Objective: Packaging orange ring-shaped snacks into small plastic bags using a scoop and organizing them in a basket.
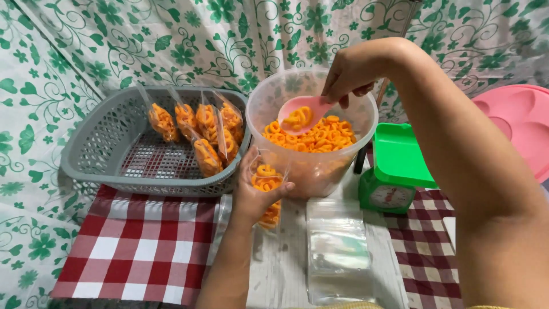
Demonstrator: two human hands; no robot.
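My left hand [254,191] grips a small clear plastic bag [267,197] partly filled with orange ring-shaped snacks, held open beside a large translucent tub. My right hand [350,77] holds a pink spoon [306,113] loaded with rings, over the tub [269,103]. The tub holds a heap of the same orange ring snacks [317,137]. My right forearm crosses the right side of the view.
A grey plastic basket [94,151] at the left holds several filled snack bags [206,134]. A green kitchen scale [394,171] stands right of the tub, a pink lid [517,123] beyond it. A stack of empty clear bags [337,252] lies on the red-checked cloth [137,246].
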